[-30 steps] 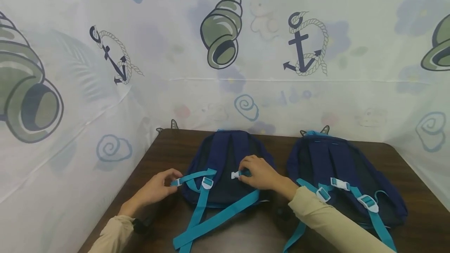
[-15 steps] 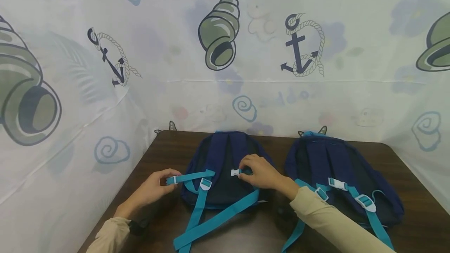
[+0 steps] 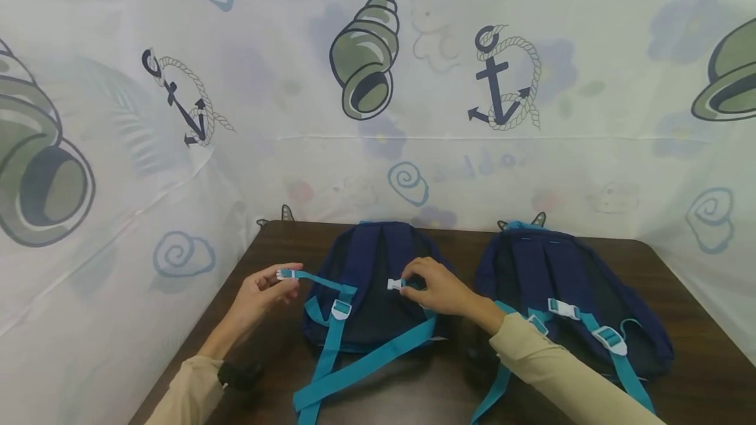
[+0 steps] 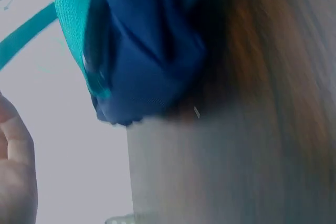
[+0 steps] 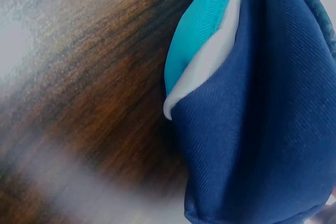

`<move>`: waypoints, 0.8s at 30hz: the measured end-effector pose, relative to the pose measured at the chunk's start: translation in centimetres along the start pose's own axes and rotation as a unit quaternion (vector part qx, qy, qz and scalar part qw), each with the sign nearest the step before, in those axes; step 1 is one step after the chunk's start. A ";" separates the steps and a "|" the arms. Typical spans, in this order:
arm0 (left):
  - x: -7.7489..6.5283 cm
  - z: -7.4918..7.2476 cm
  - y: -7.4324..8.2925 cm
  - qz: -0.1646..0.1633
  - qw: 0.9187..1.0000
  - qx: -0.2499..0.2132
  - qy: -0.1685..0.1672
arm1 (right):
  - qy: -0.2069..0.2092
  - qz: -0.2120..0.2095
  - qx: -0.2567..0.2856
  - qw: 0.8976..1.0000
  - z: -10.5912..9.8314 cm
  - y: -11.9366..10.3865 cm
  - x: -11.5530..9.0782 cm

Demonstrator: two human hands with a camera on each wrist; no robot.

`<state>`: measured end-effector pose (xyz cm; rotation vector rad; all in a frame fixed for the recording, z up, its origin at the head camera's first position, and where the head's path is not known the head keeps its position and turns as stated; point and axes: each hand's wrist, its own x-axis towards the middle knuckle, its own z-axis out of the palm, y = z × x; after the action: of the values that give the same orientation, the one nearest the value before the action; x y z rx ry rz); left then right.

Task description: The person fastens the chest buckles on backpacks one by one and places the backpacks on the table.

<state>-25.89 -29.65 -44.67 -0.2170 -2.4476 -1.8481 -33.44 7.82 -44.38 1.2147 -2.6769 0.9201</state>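
A dark blue backpack (image 3: pixel 366 254) lies on the table, its strap side up. My left hand (image 3: pixel 256 297), left of it, holds a white buckle half (image 3: pixel 287 274) on a thin teal strap (image 3: pixel 321 279) between thumb and fingers. Over the pack's middle, my right hand (image 3: pixel 440 288) pinches the other white buckle half (image 3: pixel 394 284) by its strap end. The two halves are apart. Below them hang wide teal straps (image 3: pixel 366 364) and a white strap adjuster (image 3: pixel 341 309). In the left wrist view, the hand (image 4: pixel 16 166) shows only at the edge.
A second blue backpack (image 3: pixel 573 267) lies at the right, its white buckle (image 3: pixel 564 309) fastened across the straps. Both stand on a dark wooden table (image 3: pixel 266 372). Behind and to the left hangs a printed white cloth (image 3: pixel 331 169).
My left hand has moved slightly left and up and turned, with the buckle half now showing on the fingers. The right hand keeps its pinch, nearly still. The head view has shifted a little.
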 end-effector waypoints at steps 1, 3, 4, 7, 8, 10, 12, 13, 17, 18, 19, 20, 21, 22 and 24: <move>0.2 0.2 0.1 -0.006 1.000 -0.007 0.005 | 0.001 0.002 0.003 1.000 0.0 0.0 0.0; 0.6 0.6 0.5 -0.006 1.000 -0.022 0.005 | 0.004 0.003 0.009 1.000 -0.1 0.0 0.0; 0.9 0.8 0.7 0.000 1.000 -0.028 0.001 | 0.006 0.003 0.009 1.000 -0.1 0.0 0.0; 1.7 1.6 1.2 0.018 0.998 -0.053 -0.011 | 0.012 -0.001 0.008 1.000 -0.2 0.1 -0.1; 2.0 1.8 1.3 0.022 0.998 -0.060 -0.012 | 0.013 -0.003 0.008 1.000 -0.2 0.1 -0.1; 2.5 2.3 1.6 0.024 0.998 -0.064 -0.004 | 0.015 -0.007 0.006 1.000 -0.3 0.0 -0.1; 3.0 2.7 1.9 0.024 0.998 -0.059 0.012 | 0.018 -0.011 0.005 1.000 -0.3 0.0 -0.1; 3.2 3.0 2.0 0.026 0.998 -0.054 0.021 | 0.019 -0.011 0.007 1.000 -0.3 0.0 -0.1; 4.1 3.8 2.8 0.041 0.997 -0.005 0.057 | 0.022 -0.001 0.010 1.000 -0.3 -0.1 0.0; 4.4 4.0 3.0 0.046 0.997 0.015 0.062 | 0.022 0.003 0.008 1.000 -0.3 -0.1 0.0; 4.6 4.3 3.2 0.052 0.996 0.038 0.062 | 0.023 0.007 0.007 1.000 -0.3 -0.1 0.0; 4.8 4.5 3.5 0.058 0.995 0.064 0.059 | 0.023 0.010 0.005 1.000 -0.3 -0.1 0.0; 4.9 4.8 3.7 0.064 0.992 0.092 0.051 | 0.022 0.013 0.003 1.000 -0.3 -0.1 0.0; 5.1 5.0 4.0 0.072 0.989 0.123 0.041 | 0.022 0.015 0.001 1.000 -0.3 0.0 0.0; 5.5 5.6 4.5 0.089 0.980 0.179 0.008 | 0.024 0.015 -0.005 1.000 -0.3 0.0 0.0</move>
<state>-30.43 -22.73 -41.20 -0.3798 -2.5955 -1.3070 -33.51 7.98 -44.18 1.1386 -2.6670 0.9275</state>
